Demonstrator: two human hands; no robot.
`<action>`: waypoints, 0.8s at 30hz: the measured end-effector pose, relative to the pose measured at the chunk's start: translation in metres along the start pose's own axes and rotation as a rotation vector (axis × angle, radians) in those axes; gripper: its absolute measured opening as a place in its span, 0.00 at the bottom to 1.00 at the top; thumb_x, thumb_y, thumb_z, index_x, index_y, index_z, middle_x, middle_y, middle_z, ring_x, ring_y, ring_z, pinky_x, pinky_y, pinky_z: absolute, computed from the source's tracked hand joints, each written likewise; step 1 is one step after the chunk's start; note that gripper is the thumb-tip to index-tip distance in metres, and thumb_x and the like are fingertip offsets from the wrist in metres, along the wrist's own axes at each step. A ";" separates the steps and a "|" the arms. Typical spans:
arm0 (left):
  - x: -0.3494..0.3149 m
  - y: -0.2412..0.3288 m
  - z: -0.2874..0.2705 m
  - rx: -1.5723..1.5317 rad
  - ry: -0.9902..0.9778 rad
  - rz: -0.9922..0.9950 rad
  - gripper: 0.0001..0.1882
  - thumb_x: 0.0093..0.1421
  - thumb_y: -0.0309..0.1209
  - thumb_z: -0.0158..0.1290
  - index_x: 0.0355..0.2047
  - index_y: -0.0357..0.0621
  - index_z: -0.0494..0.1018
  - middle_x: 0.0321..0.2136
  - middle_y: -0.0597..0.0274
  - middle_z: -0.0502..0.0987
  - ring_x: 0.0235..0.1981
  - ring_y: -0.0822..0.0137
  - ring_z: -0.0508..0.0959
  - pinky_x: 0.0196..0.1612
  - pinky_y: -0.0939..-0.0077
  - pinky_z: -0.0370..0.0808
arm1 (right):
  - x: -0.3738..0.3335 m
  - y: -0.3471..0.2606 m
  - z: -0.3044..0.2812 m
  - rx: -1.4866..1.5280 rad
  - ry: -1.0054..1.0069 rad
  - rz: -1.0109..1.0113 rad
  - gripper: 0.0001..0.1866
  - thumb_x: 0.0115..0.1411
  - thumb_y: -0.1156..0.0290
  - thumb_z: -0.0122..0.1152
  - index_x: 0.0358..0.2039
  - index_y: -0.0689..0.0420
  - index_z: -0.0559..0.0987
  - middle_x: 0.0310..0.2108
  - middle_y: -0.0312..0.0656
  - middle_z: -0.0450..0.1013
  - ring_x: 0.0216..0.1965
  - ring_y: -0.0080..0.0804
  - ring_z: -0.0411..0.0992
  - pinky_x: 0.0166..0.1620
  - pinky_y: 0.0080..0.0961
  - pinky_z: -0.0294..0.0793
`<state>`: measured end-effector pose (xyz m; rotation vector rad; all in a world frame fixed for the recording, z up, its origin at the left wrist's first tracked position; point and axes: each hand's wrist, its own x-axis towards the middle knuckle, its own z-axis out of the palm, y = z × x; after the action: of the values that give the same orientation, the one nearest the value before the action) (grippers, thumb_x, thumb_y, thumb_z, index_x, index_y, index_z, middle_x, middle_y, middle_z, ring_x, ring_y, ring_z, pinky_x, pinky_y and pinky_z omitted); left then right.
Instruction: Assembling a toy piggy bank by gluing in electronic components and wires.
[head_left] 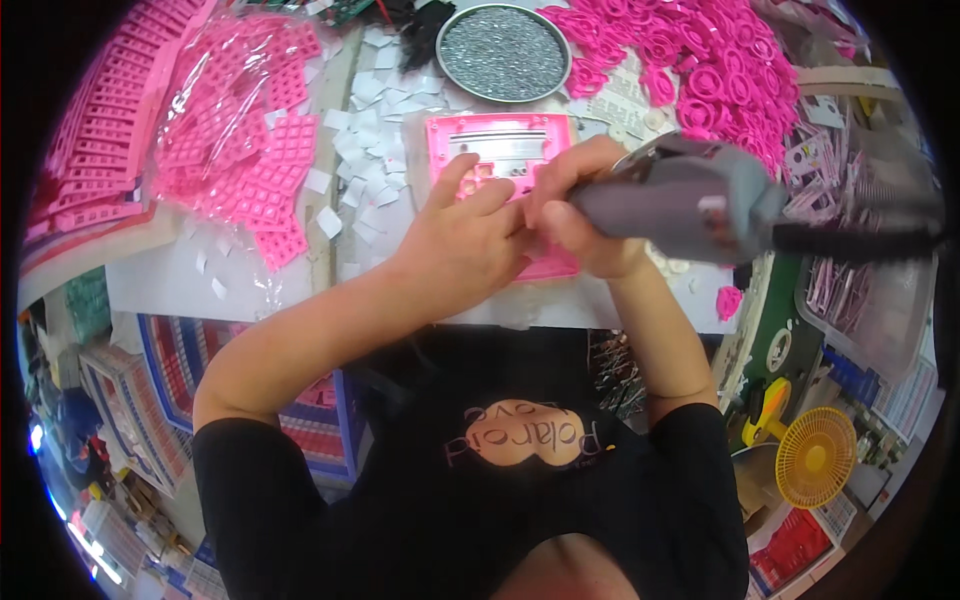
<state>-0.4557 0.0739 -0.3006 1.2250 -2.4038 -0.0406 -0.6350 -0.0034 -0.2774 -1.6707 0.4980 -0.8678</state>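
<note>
A pink plastic case (552, 264) lies on the white worktop in front of me, with a silvery panel inside its far half. My left hand (450, 240) rests over the case's near left part, its fingers spread onto the inside and holding it down; its thumb is hidden. My right hand (590, 235) grips the front end of a grey electric screwdriver (670, 210), which lies nearly level and extends to the right. Motion blurs the tool's rear and its dark cord. Its tip is hidden behind my fingers, over the case's right side.
Beyond the case stands a round tin of small metal screws (503, 52). Pink ring-shaped parts (725, 75) are heaped far right. Bagged pink keypads (235, 130) and scattered white paper squares (375, 130) lie left. A clear bin (880, 335) and yellow fan (815, 457) stand right.
</note>
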 end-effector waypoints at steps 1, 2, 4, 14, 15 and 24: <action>0.000 -0.001 -0.002 -0.014 -0.063 -0.013 0.13 0.52 0.39 0.63 0.38 0.53 0.81 0.39 0.71 0.75 0.50 0.68 0.72 0.64 0.43 0.58 | 0.003 -0.003 0.004 0.183 0.101 0.061 0.14 0.55 0.78 0.62 0.43 0.60 0.76 0.20 0.34 0.70 0.25 0.24 0.72 0.31 0.25 0.73; 0.001 -0.001 -0.004 -0.029 -0.126 -0.027 0.17 0.51 0.39 0.64 0.42 0.53 0.80 0.43 0.70 0.75 0.54 0.67 0.72 0.65 0.42 0.56 | 0.007 -0.007 0.004 0.248 0.126 0.049 0.16 0.55 0.77 0.62 0.46 0.61 0.75 0.21 0.35 0.70 0.24 0.24 0.72 0.31 0.25 0.73; -0.002 -0.008 -0.012 -0.110 -0.137 -0.030 0.22 0.50 0.38 0.66 0.46 0.51 0.78 0.47 0.68 0.76 0.57 0.63 0.72 0.65 0.42 0.56 | 0.010 -0.014 -0.011 0.378 0.176 0.026 0.21 0.56 0.77 0.61 0.51 0.64 0.73 0.22 0.36 0.71 0.23 0.23 0.71 0.29 0.24 0.73; -0.063 -0.130 -0.080 0.339 -0.030 -0.615 0.09 0.54 0.31 0.59 0.32 0.39 0.76 0.34 0.52 0.77 0.37 0.51 0.78 0.41 0.55 0.75 | 0.027 -0.049 -0.070 0.239 0.340 -0.101 0.25 0.62 0.72 0.58 0.57 0.69 0.67 0.22 0.38 0.67 0.22 0.26 0.66 0.35 0.34 0.76; -0.066 -0.132 -0.081 0.319 -0.029 -0.654 0.09 0.56 0.31 0.58 0.33 0.39 0.76 0.33 0.52 0.77 0.36 0.51 0.78 0.40 0.56 0.75 | 0.027 -0.049 -0.073 0.209 0.320 -0.096 0.27 0.61 0.72 0.60 0.58 0.70 0.66 0.25 0.39 0.70 0.26 0.29 0.69 0.41 0.33 0.75; -0.032 -0.067 -0.099 -0.295 0.167 -0.766 0.11 0.65 0.31 0.56 0.46 0.43 0.74 0.32 0.53 0.80 0.32 0.58 0.82 0.36 0.69 0.77 | 0.014 -0.068 -0.017 -0.714 0.444 -0.392 0.35 0.50 0.79 0.68 0.60 0.64 0.69 0.53 0.46 0.73 0.53 0.37 0.69 0.54 0.32 0.68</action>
<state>-0.3495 0.0750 -0.2377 1.8249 -1.5939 -0.4803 -0.6468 -0.0059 -0.2069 -2.2757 0.8719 -1.4843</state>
